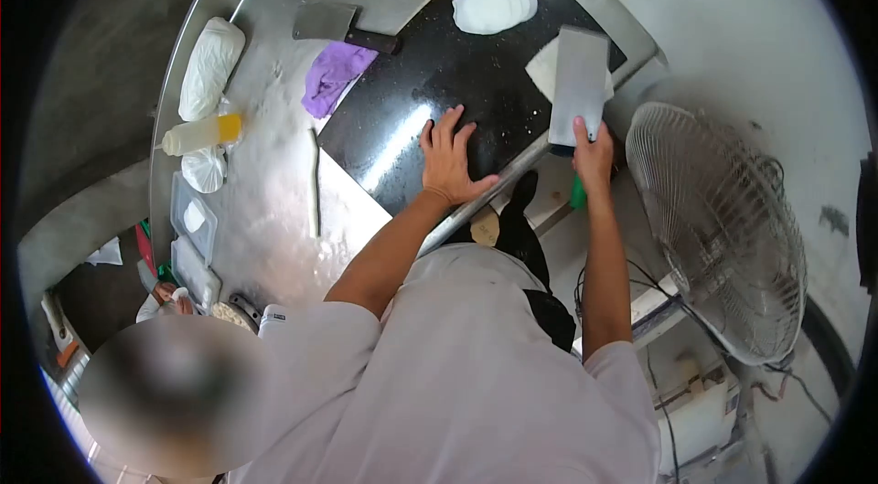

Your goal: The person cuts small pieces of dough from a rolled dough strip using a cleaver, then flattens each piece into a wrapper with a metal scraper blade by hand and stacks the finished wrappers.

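My left hand point(448, 155) lies on the black board point(412, 100) near its front edge, fingers spread and holding nothing. My right hand point(593, 155) is closed around the green handle point(578, 191) of a cleaver. The broad metal blade of this cleaver point(581, 73) points away from me over the board's right corner. It partly covers a white cloth-like piece point(543, 69), and I cannot tell whether they touch. Farther back on the board, thin white round sheets point(494, 6) overlap in a small pile.
A second cleaver point(326, 22) with a black handle lies at the board's left edge, beside a purple cloth point(334, 77). A thin pale strip point(314, 182), a squeeze bottle point(201, 133), plastic bags point(211, 68) and containers point(194, 210) are farther left. A fan point(718, 228) stands right; another person point(174, 393) is lower left.
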A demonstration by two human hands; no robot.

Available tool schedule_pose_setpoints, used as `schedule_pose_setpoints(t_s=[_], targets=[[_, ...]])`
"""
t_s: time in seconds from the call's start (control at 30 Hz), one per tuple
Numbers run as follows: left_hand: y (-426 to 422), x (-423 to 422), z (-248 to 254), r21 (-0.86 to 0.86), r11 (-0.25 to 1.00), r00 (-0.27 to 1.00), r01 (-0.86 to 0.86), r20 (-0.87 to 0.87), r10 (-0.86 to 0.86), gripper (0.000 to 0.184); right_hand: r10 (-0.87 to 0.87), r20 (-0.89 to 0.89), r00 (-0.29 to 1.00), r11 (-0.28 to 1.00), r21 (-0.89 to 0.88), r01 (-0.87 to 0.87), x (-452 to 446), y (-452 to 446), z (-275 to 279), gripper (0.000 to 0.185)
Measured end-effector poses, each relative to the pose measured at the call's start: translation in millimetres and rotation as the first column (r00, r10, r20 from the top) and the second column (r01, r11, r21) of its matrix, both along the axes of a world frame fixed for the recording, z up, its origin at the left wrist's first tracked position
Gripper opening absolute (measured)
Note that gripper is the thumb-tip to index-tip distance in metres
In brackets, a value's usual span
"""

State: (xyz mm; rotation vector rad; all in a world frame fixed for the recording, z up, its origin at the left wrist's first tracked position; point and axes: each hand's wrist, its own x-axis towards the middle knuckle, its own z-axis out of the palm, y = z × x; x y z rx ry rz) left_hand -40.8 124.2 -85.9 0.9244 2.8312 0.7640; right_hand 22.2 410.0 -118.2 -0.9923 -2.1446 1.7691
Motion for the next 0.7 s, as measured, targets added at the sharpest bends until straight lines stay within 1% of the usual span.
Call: schedule_pose_setpoints(t_s=[0.07,0.1,0.13,0.17,0.2,0.27,0.3,0.33,0.37,0.43,0.47,0.5,0.53,0.57,0.6,0.67,0.7], targets=[[-2,-3,3,0.011,0.998,0.997,0.061,0.042,-0.062,0.098,0.007,0.144,0.990,0.994,0.108,-0.023,-12,6,-18,0.039],[0,-9,3,0.014,0.998,0.998,0.057,0.037,-0.057,0.098,-0.005,0.274,0.962,1.000,0.023,-0.002,-32,5,33,0.045],[1,-10,2,0.058,0.996,0.997,0.065,0.030,-0.067,0.095,-0.010,0.406,0.914,0.998,-0.058,0.037,-46,5,61,0.052],[0,-4,2,0.098,0.992,0.996,0.074,0.043,-0.078,0.092,-0.026,0.300,0.953,0.999,0.050,0.011,-37,7,43,0.050],[0,-1,5,0.095,0.993,0.994,0.074,0.070,-0.080,0.092,-0.029,0.196,0.980,0.986,0.167,-0.004,-35,4,40,0.048],[4,-4,9,0.112,0.991,0.994,0.073,0.078,-0.082,0.090,-0.139,0.126,0.982,0.987,-0.060,0.148,-28,-4,40,0.045],[4,0,9,0.112,0.991,0.992,0.074,0.090,-0.084,0.090,-0.066,0.279,0.958,0.996,-0.042,0.080,-23,-5,29,0.044],[5,1,7,0.119,0.990,0.994,0.072,0.072,-0.081,0.092,-0.068,0.283,0.957,0.996,-0.040,0.083,-13,0,8,0.044],[6,0,5,0.128,0.989,0.995,0.074,0.050,-0.081,0.094,-0.061,0.295,0.953,0.995,0.091,0.035,1,6,-19,0.043],[9,-6,-1,0.159,0.983,0.996,0.087,0.021,-0.091,0.094,-0.085,0.339,0.937,0.996,-0.005,0.092,-14,-16,37,0.043],[7,0,1,0.187,0.977,0.994,0.102,0.016,-0.106,0.094,-0.096,0.352,0.931,0.995,0.000,0.103,-6,-24,54,0.043],[8,-1,7,0.180,0.978,0.992,0.102,0.054,-0.113,0.090,-0.113,0.312,0.943,0.991,-0.032,0.129,1,-32,64,0.045],[12,-9,8,0.194,0.974,0.991,0.118,0.043,-0.129,0.090,-0.135,0.251,0.958,0.986,-0.060,0.155,3,-39,67,0.046],[14,-14,8,0.219,0.966,0.990,0.134,0.010,-0.139,0.087,-0.126,0.181,0.975,0.987,-0.076,0.142,14,-48,68,0.046],[11,-11,8,0.242,0.958,0.988,0.154,-0.007,-0.157,0.085,-0.158,0.191,0.969,0.983,-0.066,0.173,33,-64,74,0.046],[14,-28,1,0.391,0.919,0.992,0.053,0.083,-0.092,0.071,-0.181,0.264,0.947,0.983,0.031,0.179,56,-88,87,0.046],[23,-43,0,0.527,0.847,0.983,-0.069,0.180,-0.032,0.064,-0.227,0.270,0.936,0.974,0.058,0.219,74,-99,91,0.046]])
